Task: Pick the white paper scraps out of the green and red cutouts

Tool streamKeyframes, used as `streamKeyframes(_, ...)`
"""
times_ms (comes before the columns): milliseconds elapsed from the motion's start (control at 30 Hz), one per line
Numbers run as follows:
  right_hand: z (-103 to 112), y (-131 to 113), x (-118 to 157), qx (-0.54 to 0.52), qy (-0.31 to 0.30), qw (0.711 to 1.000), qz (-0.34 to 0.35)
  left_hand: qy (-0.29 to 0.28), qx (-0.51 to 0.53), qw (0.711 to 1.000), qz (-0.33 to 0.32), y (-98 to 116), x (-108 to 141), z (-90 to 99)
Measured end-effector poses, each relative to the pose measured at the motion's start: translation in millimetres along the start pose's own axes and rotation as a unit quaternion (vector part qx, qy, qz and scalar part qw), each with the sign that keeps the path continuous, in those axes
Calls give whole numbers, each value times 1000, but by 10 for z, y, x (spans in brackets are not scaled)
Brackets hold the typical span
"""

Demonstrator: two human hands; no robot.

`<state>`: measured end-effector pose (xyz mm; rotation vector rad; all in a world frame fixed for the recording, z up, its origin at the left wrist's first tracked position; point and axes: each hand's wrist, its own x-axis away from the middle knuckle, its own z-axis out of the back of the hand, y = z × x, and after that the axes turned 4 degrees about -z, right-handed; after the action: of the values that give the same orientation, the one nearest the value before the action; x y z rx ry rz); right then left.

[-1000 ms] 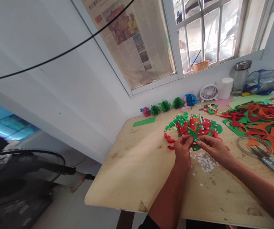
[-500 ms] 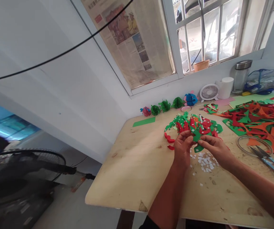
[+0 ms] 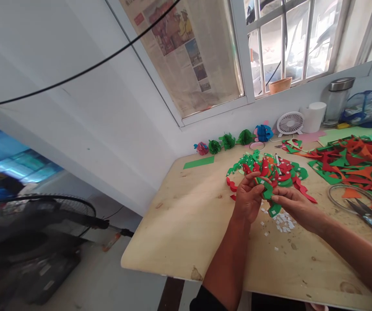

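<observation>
Between my two hands is a green paper cutout (image 3: 267,193) with small white squares on it. My left hand (image 3: 249,196) pinches its left side, thumb on top. My right hand (image 3: 291,203) has thumb and forefinger closed at its right edge. Just beyond my fingers lies a pile of red and green paper cutouts (image 3: 284,169), many dotted with white squares. Below the held paper, loose white squares (image 3: 283,223) are scattered on the wooden table (image 3: 186,220). What my curled lower fingers touch is hidden.
On the right are scissors (image 3: 369,216), a metal ring (image 3: 335,199) and a heap of paper scraps (image 3: 364,166). Along the wall stand folded paper figures (image 3: 227,141), a small white fan (image 3: 290,124) and a glass jar (image 3: 337,103). A green strip (image 3: 198,162) lies at the back left.
The green cutout has turned and tilted in my fingers, with its lower end now showing further below my right fingertips. The whole view has shifted slightly.
</observation>
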<state>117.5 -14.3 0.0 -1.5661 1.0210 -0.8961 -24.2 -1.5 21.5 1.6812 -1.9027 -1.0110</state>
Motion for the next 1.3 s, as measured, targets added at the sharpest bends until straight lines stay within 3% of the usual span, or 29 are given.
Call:
streamKeyframes(467, -1, -37, 13, 13, 4, 1000, -4, 20, 23, 999, 14, -35, -21, 66)
streamKeyframes(967, -41, -86, 38, -83, -15, 996, -33, 10, -9, 1000, 6, -59, -34, 95)
streamKeyframes(1300, -52, -53, 6, -128, 30, 990, -59, 1, -63, 998, 13, -71, 0, 21)
